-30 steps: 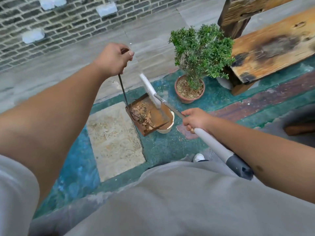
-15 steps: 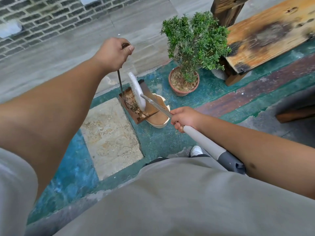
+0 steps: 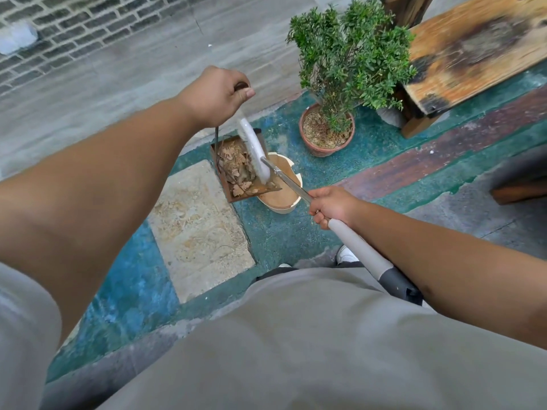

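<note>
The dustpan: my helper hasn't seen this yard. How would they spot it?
Find the bushy green shrub in its terracotta pot. Left of it, partly over the pale round tub, hangs the rusty brown square metal dustpan from a thin rod. It alone holds dry brown leaves.

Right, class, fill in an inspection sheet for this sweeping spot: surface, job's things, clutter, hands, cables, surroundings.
Surface: teal painted floor with an inset stone slab.
Job's things: dustpan holding dry leaves, broom head resting in it, cream bucket partly behind.
Clutter: nothing seen.
Hands: left hand grips the dustpan handle; right hand grips the broom handle.
Cables: nothing seen.
Surroundings: potted plant, wooden bench, brick wall.
</note>
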Demonstrator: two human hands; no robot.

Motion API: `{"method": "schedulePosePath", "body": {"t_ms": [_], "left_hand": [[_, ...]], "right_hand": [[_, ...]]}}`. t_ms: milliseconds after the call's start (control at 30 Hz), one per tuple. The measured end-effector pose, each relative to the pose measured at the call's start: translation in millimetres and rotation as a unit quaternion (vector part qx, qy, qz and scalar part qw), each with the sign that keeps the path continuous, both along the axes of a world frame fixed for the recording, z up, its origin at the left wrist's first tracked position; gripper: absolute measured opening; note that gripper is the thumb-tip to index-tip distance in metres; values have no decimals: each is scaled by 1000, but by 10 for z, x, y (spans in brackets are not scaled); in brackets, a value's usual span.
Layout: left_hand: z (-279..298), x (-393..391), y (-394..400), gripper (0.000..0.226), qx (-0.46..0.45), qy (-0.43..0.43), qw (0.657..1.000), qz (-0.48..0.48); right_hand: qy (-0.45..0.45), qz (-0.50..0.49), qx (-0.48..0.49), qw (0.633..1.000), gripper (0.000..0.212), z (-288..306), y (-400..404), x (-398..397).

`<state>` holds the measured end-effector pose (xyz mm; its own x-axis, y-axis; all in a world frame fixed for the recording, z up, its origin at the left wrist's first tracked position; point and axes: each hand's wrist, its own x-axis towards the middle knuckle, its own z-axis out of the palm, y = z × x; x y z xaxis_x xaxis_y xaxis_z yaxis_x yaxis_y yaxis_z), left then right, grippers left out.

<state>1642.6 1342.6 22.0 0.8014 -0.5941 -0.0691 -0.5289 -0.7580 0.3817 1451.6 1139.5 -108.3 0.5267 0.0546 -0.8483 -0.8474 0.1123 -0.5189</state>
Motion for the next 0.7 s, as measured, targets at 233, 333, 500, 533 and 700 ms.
{"method": "schedulePosePath", "body": {"t_ms": [233, 333, 500, 533, 700], "left_hand": [[-43, -109, 132, 35, 8, -14, 1000, 8], [-37, -179, 145, 35, 10, -22, 1000, 2], [10, -261, 125, 34, -1, -30, 1000, -2], [20, -268, 132, 34, -4, -32, 999, 0], [38, -305, 179, 35, 0, -32, 999, 1]], "right_hand": [[6, -71, 49, 996, 54, 111, -46, -98], [-6, -90, 75, 993, 54, 199, 105, -105], [-1, -90, 87, 992, 51, 180, 378, -123], [2, -88, 85, 993, 52, 150, 391, -142], [5, -78, 64, 995, 56, 8, 277, -232]]}}
